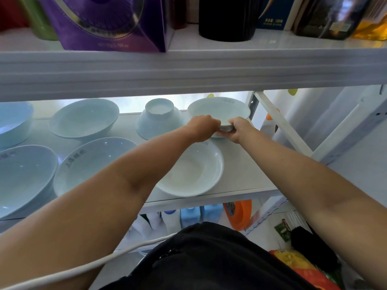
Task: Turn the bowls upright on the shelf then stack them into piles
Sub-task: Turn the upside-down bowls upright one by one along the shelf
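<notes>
The white metal shelf (247, 164) carries pale blue ceramic bowls. Four upright pale blue bowls (83, 120) occupy its left side. A whitish shallow bowl (194, 170) stands upright at front right, under the left forearm. One overturned pale blue bowl (160, 120) rests foot-up at back centre. At back right, a tilted pale blue bowl (217, 110) is clasped at its lower edge by the left hand (202, 127) and right hand (238, 129), fingers curled round it.

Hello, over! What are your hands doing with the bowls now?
Left hand and right hand gripping back-right bowl. Middle bowl beside it upside down. No piles yet. Nothing in the way.
</notes>
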The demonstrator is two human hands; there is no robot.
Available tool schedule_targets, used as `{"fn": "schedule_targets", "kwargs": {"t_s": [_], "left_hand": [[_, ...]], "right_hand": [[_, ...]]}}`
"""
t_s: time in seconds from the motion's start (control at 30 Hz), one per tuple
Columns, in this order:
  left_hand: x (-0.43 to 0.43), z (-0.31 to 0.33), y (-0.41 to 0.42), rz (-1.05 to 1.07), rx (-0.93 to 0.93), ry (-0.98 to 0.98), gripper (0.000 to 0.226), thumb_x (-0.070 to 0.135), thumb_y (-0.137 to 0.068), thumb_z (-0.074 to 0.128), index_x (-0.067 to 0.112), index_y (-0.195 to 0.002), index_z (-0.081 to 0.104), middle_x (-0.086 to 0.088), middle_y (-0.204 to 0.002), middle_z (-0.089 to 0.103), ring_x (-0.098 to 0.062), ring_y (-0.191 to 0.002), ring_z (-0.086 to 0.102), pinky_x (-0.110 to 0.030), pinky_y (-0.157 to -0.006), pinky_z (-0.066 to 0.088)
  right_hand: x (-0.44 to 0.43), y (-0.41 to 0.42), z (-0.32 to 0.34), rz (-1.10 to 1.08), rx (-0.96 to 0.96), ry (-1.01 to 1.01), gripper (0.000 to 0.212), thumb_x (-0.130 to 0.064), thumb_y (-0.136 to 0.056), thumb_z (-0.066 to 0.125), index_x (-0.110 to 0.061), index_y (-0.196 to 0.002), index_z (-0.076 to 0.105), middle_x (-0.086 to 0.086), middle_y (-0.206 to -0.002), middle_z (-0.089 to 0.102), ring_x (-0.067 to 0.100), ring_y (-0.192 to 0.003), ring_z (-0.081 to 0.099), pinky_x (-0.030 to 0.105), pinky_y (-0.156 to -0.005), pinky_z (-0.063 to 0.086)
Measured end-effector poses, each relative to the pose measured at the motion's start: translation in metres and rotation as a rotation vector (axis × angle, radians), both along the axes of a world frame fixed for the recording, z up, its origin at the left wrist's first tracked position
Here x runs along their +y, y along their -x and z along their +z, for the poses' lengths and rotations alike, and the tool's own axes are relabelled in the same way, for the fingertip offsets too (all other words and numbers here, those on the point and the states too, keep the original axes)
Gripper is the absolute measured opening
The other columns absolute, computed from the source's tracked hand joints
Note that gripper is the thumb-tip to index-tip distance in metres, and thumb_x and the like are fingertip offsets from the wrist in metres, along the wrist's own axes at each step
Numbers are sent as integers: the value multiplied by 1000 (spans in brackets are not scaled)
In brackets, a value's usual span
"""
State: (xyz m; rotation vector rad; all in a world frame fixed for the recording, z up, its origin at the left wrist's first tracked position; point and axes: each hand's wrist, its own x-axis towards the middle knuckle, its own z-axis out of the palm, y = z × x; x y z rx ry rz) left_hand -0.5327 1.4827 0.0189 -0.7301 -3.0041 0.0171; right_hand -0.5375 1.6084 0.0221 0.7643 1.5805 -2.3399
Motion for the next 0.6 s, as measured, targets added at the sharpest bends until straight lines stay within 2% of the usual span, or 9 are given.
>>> {"fn": "schedule_targets", "kwargs": {"t_s": [0.1,0.17,0.23,0.3,0.37,0.43,0.5,0.6], "left_hand": [[-17,-15,9,-26,-51,8,33,29,-101,36,13,-121,57,-9,-119,61,-30,-111,58,-38,-88,45],[-32,-21,11,-23,-43,38,40,32,-102,31,15,-135,47,-10,-138,49,-28,-130,45,-41,-105,36],[-47,-22,10,21,-21,36,44,30,-103,30,16,-145,33,-11,-153,29,-27,-143,26,-44,-115,24],[-62,-21,10,156,5,-74,50,33,-103,28,14,-149,23,-12,-158,17,-27,-147,16,-46,-118,18],[-80,-22,13,344,10,-188,53,31,-102,31,10,-149,20,-12,-158,16,-27,-147,15,-46,-119,17],[-97,-24,15,515,-33,-227,53,20,-98,37,6,-147,22,-14,-156,21,-30,-144,19,-46,-117,20],[-110,-25,12,607,-93,-207,51,13,-95,39,4,-143,27,-13,-150,29,-30,-140,25,-45,-113,26],[-118,-26,7,579,-70,-124,45,4,-91,39,2,-135,36,-15,-141,39,-31,-135,30,-45,-107,32]], "right_hand": [[3,0,-5,-75,5,-48,42,2,-97,34,-7,-138,36,19,-125,43,40,-119,47,51,-81,54],[3,1,-6,-110,2,-92,44,1,-96,38,-7,-138,35,17,-131,43,39,-120,47,50,-80,54],[2,7,-6,-85,-7,-236,52,-4,-94,43,-6,-144,27,15,-143,36,37,-129,41,51,-95,48],[-1,13,-5,-20,-40,-559,67,-18,-95,45,-7,-150,9,13,-156,17,33,-142,24,47,-115,27],[-4,15,-2,8,-9,-968,76,-31,-97,45,-6,-150,-2,12,-159,3,30,-147,9,39,-120,12],[-12,17,-1,93,178,-1275,76,-35,-97,44,-4,-151,1,14,-160,2,29,-148,3,36,-120,8],[-23,17,-1,240,385,-1420,75,-35,-96,47,-6,-151,5,13,-159,7,28,-148,6,37,-121,10],[-47,15,0,538,606,-1496,73,-34,-95,50,-10,-151,9,10,-158,15,27,-146,16,38,-119,17]]}}
